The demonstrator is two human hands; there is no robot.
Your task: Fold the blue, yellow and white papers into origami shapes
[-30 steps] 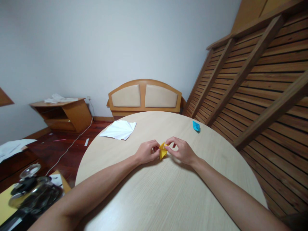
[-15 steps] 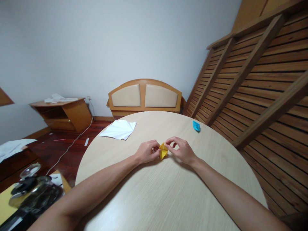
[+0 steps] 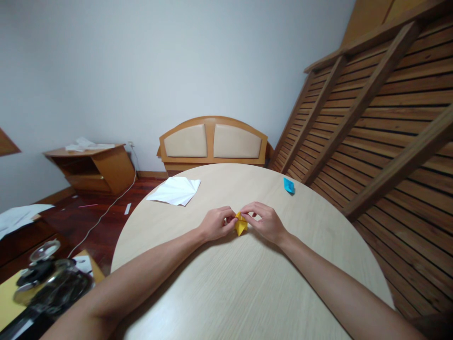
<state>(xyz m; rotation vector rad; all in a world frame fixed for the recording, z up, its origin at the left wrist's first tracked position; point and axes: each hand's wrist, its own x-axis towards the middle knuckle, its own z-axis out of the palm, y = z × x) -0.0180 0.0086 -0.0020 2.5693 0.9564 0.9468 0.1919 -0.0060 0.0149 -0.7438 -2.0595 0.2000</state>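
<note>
Small yellow folded paper piece (image 3: 240,225), on round pale wooden table (image 3: 247,283): pinched between left hand (image 3: 215,223) and right hand (image 3: 266,223) fingertips, pressing a crease; blue folded paper (image 3: 289,185) lies well beyond right fingers

You have two hands on the worktop (image 3: 247,283): the left hand (image 3: 214,224) and right hand (image 3: 267,222). Three folded papers lie there: one yellow paper (image 3: 240,225), one blue paper (image 3: 289,185) and one white paper (image 3: 175,191).
</note>
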